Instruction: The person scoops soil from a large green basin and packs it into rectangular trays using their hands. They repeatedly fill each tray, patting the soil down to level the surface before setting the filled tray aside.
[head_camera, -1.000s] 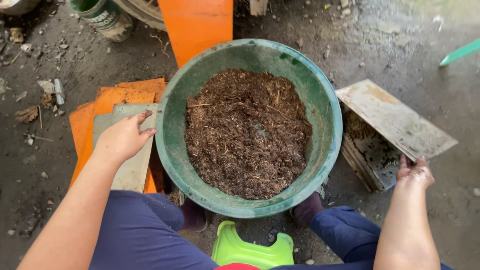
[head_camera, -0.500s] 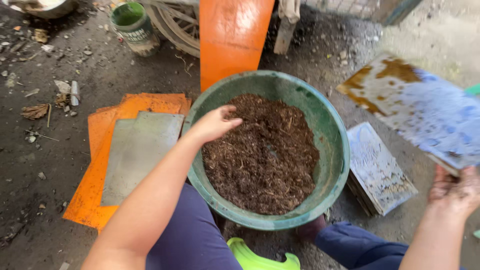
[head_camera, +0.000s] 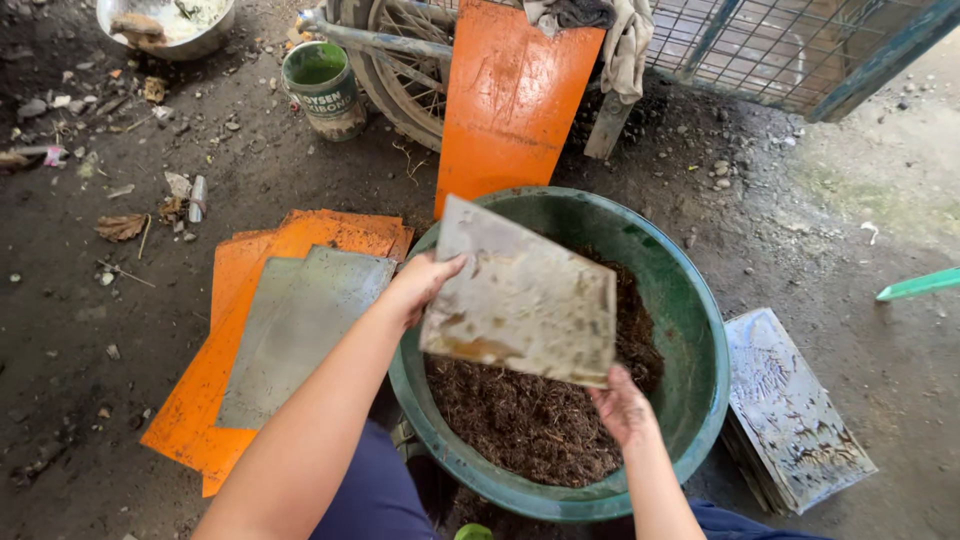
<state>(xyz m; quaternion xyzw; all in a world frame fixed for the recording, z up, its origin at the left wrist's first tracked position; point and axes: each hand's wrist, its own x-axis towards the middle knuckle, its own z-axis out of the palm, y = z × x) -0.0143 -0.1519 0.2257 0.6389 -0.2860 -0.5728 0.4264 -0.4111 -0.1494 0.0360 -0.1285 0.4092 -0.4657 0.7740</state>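
Fingers (head_camera: 440, 272) gripping flat grimy sheet (head_camera: 520, 295), crumbly soil (head_camera: 530, 420)

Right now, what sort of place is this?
Likely an outdoor yard work area: bare dirt ground, wire mesh fence, a green basin of brown fibrous material, stacked metal plates.

Soft, even daylight is filling the scene, coming strongest from the upper right, where the pale ground (head_camera: 880, 170) is looking brighter and slightly washed out. The dark dirt floor (head_camera: 60, 300) at left is sitting dimmer, with only faint, diffuse shadows. A mild sheen is showing on the grey metal plate (head_camera: 520, 300) and the orange board (head_camera: 515, 100). Focus is holding sharp throughout, while wide-angle stretching is bending the edges.
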